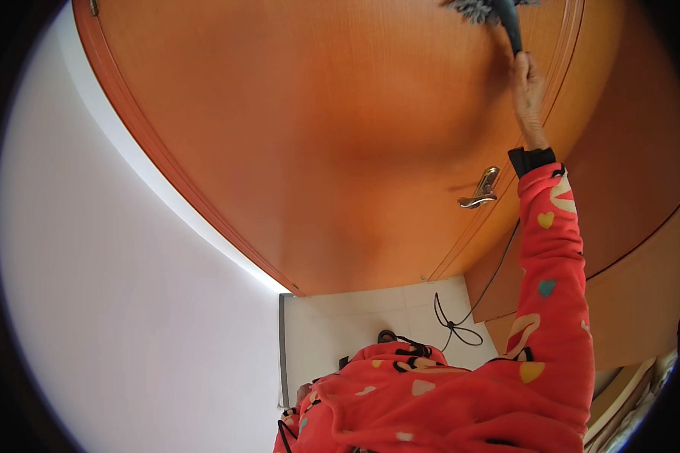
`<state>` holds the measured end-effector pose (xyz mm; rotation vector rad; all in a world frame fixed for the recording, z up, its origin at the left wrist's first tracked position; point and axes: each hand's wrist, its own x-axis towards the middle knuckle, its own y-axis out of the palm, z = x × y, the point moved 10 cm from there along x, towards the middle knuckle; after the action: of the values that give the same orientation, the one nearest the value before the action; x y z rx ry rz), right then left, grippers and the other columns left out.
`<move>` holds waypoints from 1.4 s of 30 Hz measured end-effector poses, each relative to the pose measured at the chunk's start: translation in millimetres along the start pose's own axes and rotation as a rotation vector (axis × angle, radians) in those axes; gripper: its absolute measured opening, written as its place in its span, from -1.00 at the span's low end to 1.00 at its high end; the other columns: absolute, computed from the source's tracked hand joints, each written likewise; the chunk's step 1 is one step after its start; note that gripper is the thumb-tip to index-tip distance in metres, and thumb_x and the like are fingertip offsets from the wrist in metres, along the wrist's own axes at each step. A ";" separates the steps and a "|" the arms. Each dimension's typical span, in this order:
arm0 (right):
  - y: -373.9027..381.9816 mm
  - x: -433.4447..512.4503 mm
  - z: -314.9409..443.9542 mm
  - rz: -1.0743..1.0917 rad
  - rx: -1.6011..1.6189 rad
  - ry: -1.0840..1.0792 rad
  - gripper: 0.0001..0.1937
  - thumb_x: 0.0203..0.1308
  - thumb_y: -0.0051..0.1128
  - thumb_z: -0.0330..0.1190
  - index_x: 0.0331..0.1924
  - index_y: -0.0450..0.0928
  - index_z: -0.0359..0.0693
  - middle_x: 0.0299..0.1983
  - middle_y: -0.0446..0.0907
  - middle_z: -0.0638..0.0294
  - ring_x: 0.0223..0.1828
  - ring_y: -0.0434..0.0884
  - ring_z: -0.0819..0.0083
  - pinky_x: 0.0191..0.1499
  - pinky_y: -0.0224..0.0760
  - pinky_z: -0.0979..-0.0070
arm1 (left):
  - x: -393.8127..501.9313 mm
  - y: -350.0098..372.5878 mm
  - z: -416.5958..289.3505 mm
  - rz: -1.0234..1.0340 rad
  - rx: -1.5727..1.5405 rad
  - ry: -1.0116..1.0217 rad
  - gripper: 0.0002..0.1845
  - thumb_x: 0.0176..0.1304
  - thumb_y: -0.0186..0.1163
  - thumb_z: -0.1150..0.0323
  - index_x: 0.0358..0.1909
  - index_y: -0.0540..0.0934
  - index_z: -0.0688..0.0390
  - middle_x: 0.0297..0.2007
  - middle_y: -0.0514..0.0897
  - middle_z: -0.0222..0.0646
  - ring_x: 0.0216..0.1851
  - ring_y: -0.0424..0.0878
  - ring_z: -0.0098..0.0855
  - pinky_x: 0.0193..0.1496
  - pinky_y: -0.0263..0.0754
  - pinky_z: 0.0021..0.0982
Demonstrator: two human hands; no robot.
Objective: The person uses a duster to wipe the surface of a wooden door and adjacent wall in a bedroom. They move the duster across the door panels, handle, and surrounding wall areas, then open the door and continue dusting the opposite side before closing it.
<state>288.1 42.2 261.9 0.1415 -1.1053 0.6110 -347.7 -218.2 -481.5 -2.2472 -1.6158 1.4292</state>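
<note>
My right hand (528,90) is raised at the upper right, closed round the dark handle of a duster with grey fluffy fibres (476,10). The duster is partly cut off by the top of the picture, near the upper part of an orange-brown wooden door (340,141). Below my right hand, a shiny metal door handle (480,195) sticks out from the door. My left hand (304,392) shows only as a small piece at the lower left of my red patterned clothing; its fingers are hidden.
A pale wall (147,294) runs along the left, with a dark skirting strip (284,351). A black cable (450,326) lies looped on the light tiled floor (362,314). Brown wooden panels (617,187) stand at the right. A shoe (386,336) shows near my clothing.
</note>
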 end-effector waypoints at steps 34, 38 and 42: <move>85.5 -188.0 -43.9 0.750 -0.415 -0.054 -0.65 0.31 0.04 -0.02 -0.31 0.55 -0.16 -0.67 0.48 0.05 -0.61 0.50 0.03 -0.54 0.30 0.19 | 163.3 -38.4 -353.4 0.257 0.183 0.823 -0.67 0.25 0.10 0.13 -0.20 0.62 0.19 -0.34 0.68 -0.08 -0.27 0.63 -0.04 -0.25 0.52 -0.22; -29.1 -132.7 -29.7 0.514 -0.513 0.225 -0.68 0.32 0.04 -0.11 -0.21 0.53 -0.24 -0.54 0.54 0.01 -0.47 0.56 0.04 -0.43 0.36 0.25 | 136.0 -40.8 -433.5 0.301 0.142 0.980 -0.68 0.26 0.10 0.14 -0.20 0.62 0.19 -0.34 0.68 -0.08 -0.27 0.63 -0.05 -0.26 0.52 -0.23; -143.8 -72.8 23.4 0.251 -0.623 0.215 -0.77 0.29 0.08 -0.29 -0.10 0.46 -0.26 -0.43 0.56 0.04 -0.45 0.57 0.18 -0.38 0.39 0.33 | 116.5 -36.1 -506.5 0.348 0.080 1.149 -0.69 0.27 0.10 0.15 -0.20 0.62 0.19 -0.34 0.68 -0.09 -0.28 0.63 -0.05 -0.27 0.52 -0.23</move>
<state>323.2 -114.8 236.4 -0.5958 -1.0641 0.4647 -27.4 118.4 -246.0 -2.5331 -0.7784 0.0282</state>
